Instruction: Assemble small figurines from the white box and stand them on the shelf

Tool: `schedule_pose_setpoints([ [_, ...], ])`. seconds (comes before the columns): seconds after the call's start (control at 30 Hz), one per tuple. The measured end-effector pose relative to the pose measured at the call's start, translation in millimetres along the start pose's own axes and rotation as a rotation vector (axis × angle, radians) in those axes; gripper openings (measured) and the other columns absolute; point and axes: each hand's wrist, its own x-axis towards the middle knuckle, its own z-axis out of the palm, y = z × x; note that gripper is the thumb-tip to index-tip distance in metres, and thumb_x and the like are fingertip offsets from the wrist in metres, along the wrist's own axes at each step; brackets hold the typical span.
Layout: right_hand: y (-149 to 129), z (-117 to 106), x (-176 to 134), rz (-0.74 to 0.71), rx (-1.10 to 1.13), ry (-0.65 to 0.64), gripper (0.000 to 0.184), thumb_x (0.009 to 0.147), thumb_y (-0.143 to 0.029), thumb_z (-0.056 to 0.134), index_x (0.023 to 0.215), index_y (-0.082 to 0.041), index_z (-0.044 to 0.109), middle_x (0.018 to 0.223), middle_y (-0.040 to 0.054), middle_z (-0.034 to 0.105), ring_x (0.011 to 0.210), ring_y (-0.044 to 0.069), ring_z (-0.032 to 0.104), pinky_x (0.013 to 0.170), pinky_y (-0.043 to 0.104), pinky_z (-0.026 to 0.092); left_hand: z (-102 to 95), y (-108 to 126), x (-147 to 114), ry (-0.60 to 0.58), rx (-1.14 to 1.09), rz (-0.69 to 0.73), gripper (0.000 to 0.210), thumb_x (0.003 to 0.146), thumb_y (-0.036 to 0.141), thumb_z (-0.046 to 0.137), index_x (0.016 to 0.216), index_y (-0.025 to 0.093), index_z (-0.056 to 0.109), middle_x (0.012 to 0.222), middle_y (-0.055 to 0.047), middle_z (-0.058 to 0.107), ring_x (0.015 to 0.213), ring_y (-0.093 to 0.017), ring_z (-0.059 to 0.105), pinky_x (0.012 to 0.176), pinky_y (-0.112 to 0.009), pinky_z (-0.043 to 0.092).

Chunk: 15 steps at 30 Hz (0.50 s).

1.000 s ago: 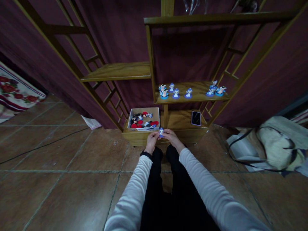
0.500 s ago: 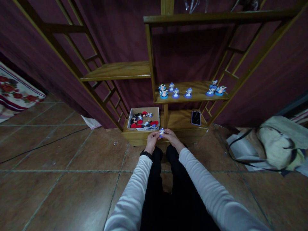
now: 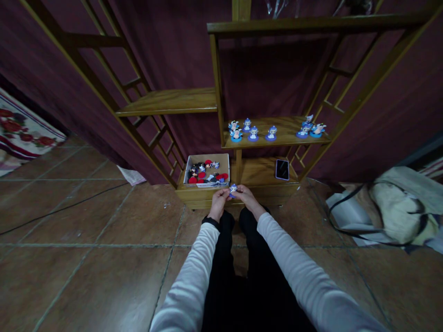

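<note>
A small purple-and-white figurine (image 3: pixel 233 189) on a purple base is held upright between my two hands, just in front of the wooden shelf unit. My left hand (image 3: pixel 218 203) grips it from the left side, fingers closed. From the right, my right hand (image 3: pixel 246 195) pinches it too. Close behind my left hand stands a cardboard box (image 3: pixel 225 162) holding several red, black and white figurines (image 3: pixel 201 175). On the shelf board above, several similar figurines stand in a left group, including a purple one (image 3: pixel 254 133), and a right group with a blue-based one (image 3: pixel 317 130).
A phone (image 3: pixel 282 169) lies on the lower wooden board (image 3: pixel 254 175). To the right, a pale bag (image 3: pixel 394 207) with a black strap rests on the tiled floor (image 3: pixel 114 272). A black cable (image 3: pixel 69 210) runs over the floor at left, near a sheet of paper (image 3: pixel 131 175).
</note>
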Motion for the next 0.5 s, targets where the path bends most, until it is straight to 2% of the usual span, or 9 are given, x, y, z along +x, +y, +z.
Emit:
schedule_pose_setpoints([
  [0.23, 0.5, -1.9, 0.3, -0.011, -0.032, -0.017, 0.033, 0.052, -0.029, 0.073, 0.08, -0.018, 0.059, 0.074, -0.0014, 0.064, 0.071, 0.014, 0.057, 0.073, 0.029, 0.045, -0.1, -1.0, 0.9, -0.003, 0.01, -0.002, 0.024, 0.058, 0.03, 0.074, 0.072, 0.013, 0.066, 0.069, -0.003, 0.064, 0.061, -0.01, 0.056, 0.06, -0.023, 0.045],
  [0.5, -4.2, -2.9, -3.9, 0.0, 0.071, -0.108, 0.028, 0.056, -0.029, 0.072, 0.08, -0.018, 0.065, 0.081, 0.0029, 0.068, 0.077, 0.017, 0.061, 0.077, 0.032, 0.047, -1.5, -0.4, 2.0, 0.013, -0.004, 0.004, 0.021, 0.059, 0.028, 0.072, 0.073, 0.013, 0.067, 0.07, -0.003, 0.064, 0.061, -0.01, 0.055, 0.058, -0.022, 0.044],
])
